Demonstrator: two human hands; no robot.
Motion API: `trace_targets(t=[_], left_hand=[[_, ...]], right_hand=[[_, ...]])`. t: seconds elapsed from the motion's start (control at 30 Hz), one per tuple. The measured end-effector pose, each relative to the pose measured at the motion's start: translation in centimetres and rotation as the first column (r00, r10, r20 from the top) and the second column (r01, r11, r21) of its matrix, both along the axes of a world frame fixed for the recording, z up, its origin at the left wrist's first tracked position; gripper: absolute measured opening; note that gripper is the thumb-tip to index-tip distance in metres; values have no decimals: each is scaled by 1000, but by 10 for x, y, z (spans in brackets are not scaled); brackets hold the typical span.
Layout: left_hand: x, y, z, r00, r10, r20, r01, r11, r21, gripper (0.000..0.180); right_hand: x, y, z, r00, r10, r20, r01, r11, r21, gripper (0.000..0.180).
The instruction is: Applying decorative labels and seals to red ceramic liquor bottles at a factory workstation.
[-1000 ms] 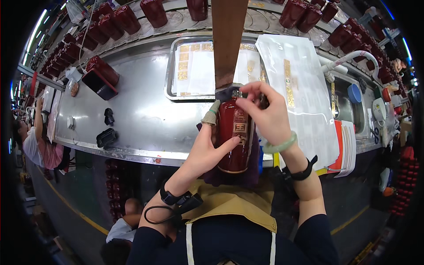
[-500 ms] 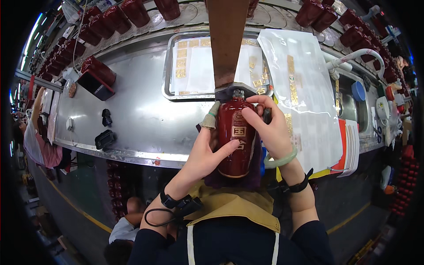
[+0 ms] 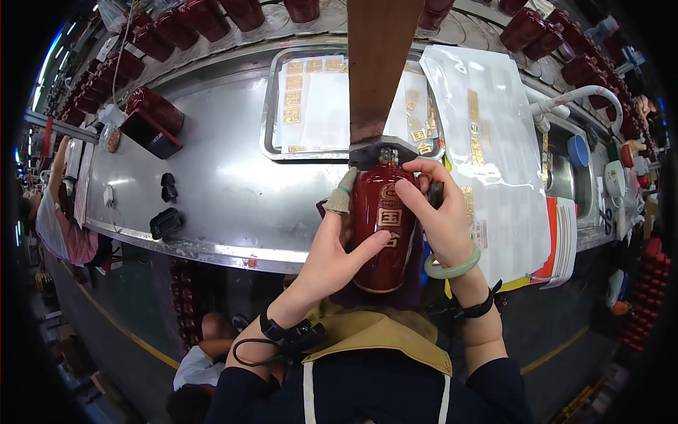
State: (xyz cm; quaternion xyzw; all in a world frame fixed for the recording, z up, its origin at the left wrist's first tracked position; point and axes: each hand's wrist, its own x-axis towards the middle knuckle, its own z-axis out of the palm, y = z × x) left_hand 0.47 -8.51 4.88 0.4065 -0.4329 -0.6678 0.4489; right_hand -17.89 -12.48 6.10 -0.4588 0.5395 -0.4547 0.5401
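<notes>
A glossy dark red bottle (image 3: 376,265) with a clear glass neck lies in front of me, its neck pointing away. Gold square labels (image 3: 389,217) run down its front, below a round gold emblem. Along the bottle's left side my left hand (image 3: 333,251) grips it, the thumb pressing near the lower gold label. A cloth finger cover (image 3: 340,198) sits on one of that hand's fingers. My right hand (image 3: 446,219) holds the right shoulder, thumb on the glass and fingers curled beside the neck. Some fingertips are hidden behind the bottle.
Beyond the bottle stands a brown upright post (image 3: 378,71), crossing a metal tray (image 3: 267,134) of gold labels. Clear label sheets (image 3: 505,177) lie right, near a sink with a blue cup (image 3: 577,151). Red bottles (image 3: 205,20) line a conveyor behind. People work at left and below.
My right thumb has shifted slightly, uncovering more of the round emblem. Bottles on the conveyor behind have moved right. The whole view has shifted a little; both hands still hold the bottle.
</notes>
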Motion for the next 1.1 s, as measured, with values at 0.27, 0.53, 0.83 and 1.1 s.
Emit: trace_targets(t=[0.27,0.53,0.83,1.1], left_hand=[[-2,-10,2,993,69,-97,-61,994,88,79],[0,-11,2,990,94,-100,-88,994,67,76],[-5,-3,-15,994,51,-95,-47,998,37,81],[-2,-9,-11,987,45,-156,-34,997,73,72]], right_hand=[[-6,20,-4,997,-41,62,38,997,61,40],[3,30,2,998,-27,54,25,999,30,60],[1,37,-2,998,-32,48,31,999,21,59],[1,33,-3,995,-47,87,44,999,32,58]])
